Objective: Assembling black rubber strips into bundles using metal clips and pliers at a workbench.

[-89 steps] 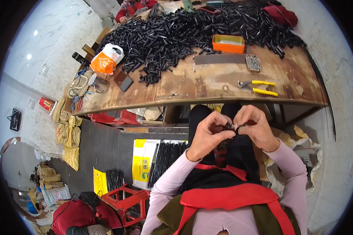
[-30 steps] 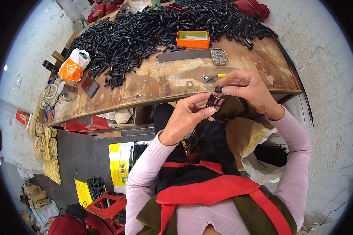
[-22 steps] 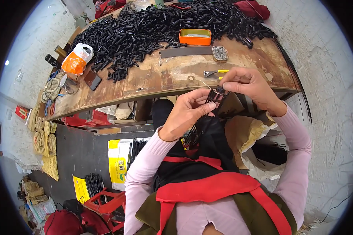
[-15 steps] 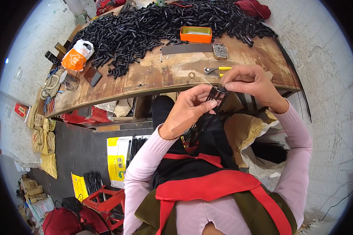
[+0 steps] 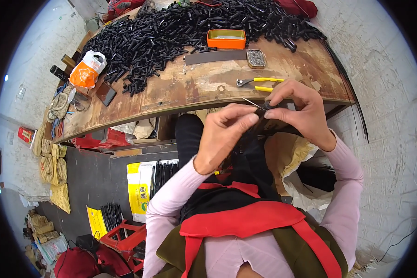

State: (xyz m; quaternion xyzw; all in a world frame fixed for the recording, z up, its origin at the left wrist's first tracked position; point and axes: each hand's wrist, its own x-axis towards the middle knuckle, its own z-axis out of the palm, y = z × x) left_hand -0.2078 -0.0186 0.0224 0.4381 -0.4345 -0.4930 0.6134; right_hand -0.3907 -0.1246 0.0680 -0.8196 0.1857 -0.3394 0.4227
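Observation:
Over my lap, in front of the table edge, I hold a bundle of thin black ribs gathered at a round hub [image 5: 262,109], which looks like an umbrella frame. My left hand [image 5: 217,134] is closed round the ribs just below the hub, thumb and fingers near its rim. With thumb and forefinger, my right hand [image 5: 306,111] pinches the other side of the hub. A thin pale wire [image 5: 250,101] sticks out from it towards the table. My fingers partly hide the hub. Beyond my right hand lie pliers with yellow handles [image 5: 268,88].
A large pile of black tubes [image 5: 148,51] covers the back of the worn wooden table [image 5: 171,95]. An orange tin [image 5: 226,45], a dark flat strip [image 5: 215,57] and a small tray of metal bits [image 5: 256,65] lie before it. A paper sack [image 5: 287,150] stands below right.
The hub has tilted and its ribs show less between my hands. My right thumb has come in lower against it. The view has shifted slightly, and more of the pliers shows.

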